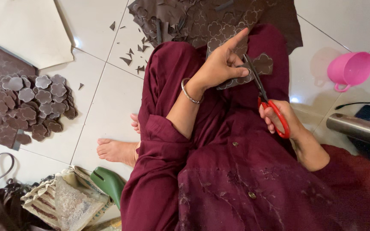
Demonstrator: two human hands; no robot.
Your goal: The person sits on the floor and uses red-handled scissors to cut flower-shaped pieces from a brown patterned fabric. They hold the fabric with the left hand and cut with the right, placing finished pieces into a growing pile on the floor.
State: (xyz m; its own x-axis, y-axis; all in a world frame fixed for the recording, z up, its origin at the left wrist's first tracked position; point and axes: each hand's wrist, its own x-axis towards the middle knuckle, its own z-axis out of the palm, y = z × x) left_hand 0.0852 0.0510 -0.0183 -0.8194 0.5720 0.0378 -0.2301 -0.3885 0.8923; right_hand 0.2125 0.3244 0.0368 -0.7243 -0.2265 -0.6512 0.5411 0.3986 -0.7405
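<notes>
A: White tile floor (108, 98), person sitting on it in a maroon outfit (219, 171), brown scraps (131, 57) scattered about.

B: Hands?

A: Left hand (221, 66) pinches a brown flower-shaped piece (258, 66) over the lap, index finger up, prob. to keep it clear of the blades. Right hand (281, 117) is closed thru the red handles of the scissors (264, 96), blades at the piece's edge.

B: Why held that high?

A: Looks like it keeps the piece taut and off the cloth.

B: Other stuff?

A: Pile of cut flowers (37, 105) on the left, kept apart from the uncut patterned sheet (219, 21) ahead. Pink cup (350, 68) and metal pipe (358, 128) on the right.
</notes>
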